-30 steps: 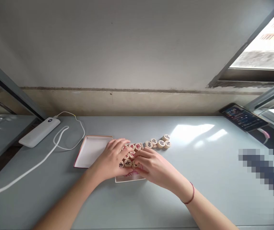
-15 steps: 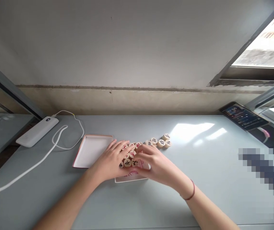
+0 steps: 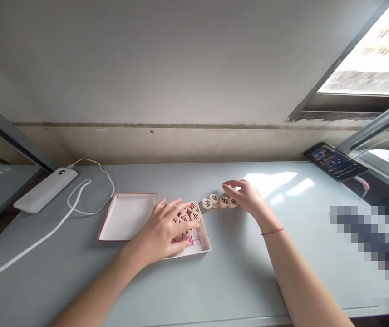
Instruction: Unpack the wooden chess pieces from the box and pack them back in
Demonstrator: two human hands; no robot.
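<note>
The shallow white box (image 3: 204, 244) held round wooden pieces (image 3: 184, 218), packed toward its far side above pink printing, with the left hand (image 3: 163, 230) spread loosely over them and hiding some; the lid (image 3: 129, 217) lay upturned at its left. Red and black Chinese characters marked the tops, including those of the loose pieces (image 3: 224, 201) beyond the box, where the right hand (image 3: 246, 196) curled, its grip impossible to tell. A white power bank (image 3: 46, 190) and cable (image 3: 54, 234) lay leftward.

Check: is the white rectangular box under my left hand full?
Partly: the box holds round wooden pieces, with space visible at its near-right corner.
</note>
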